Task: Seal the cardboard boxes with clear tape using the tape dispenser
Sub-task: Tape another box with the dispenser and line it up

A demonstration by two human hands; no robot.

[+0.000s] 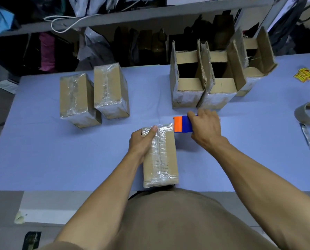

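Cardboard box (160, 156) lies flat on the blue table (42, 150) at the near edge, tape along its top. Left hand (141, 143) grips the box's far left corner, thumb on top. Right hand (205, 126) curls round the orange-and-blue tape dispenser (182, 124), just beside the box's far right corner, clear tape (166, 127) bridging the two.

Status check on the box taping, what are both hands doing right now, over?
Left hand grips the taped box. Right hand holds the tape dispenser at the box's far right corner. Three open boxes wait behind; nothing in the way.
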